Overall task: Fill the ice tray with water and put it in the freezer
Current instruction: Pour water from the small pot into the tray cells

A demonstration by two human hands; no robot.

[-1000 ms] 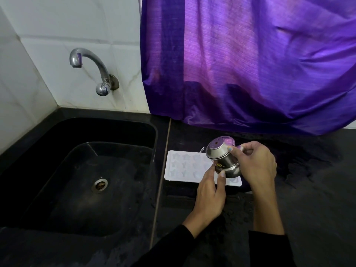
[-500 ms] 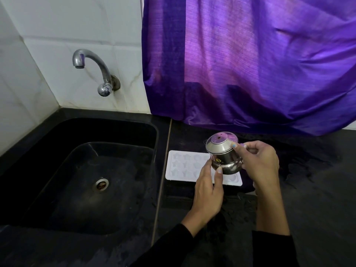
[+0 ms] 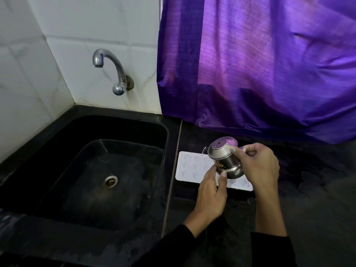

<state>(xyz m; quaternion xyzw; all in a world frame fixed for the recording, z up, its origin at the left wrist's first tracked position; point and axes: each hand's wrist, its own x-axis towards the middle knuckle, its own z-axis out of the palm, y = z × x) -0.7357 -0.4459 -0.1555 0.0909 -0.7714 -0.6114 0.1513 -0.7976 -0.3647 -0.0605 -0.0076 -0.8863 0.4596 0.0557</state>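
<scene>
A white ice tray (image 3: 189, 166) with star-shaped hollows lies flat on the black counter, just right of the sink. Over its right half a steel cup (image 3: 225, 158) is tipped with its mouth toward the left, and a thin thread of water hangs from its lip. My right hand (image 3: 260, 166) grips the cup from the right side. My left hand (image 3: 211, 191) comes up from below, and its thumb and forefinger pinch the cup's lower rim. The tray's right part is hidden behind the cup and my hands.
A black sink (image 3: 119, 120) with a metal drain fills the left. A steel tap (image 3: 113, 68) juts from the white tiled wall above it, with no water running. A purple curtain (image 3: 260, 64) hangs down to the wet black counter (image 3: 317, 189) behind the tray.
The cup stays tipped over the tray in both hands and has edged slightly to the left along it. The view has shifted a little.
</scene>
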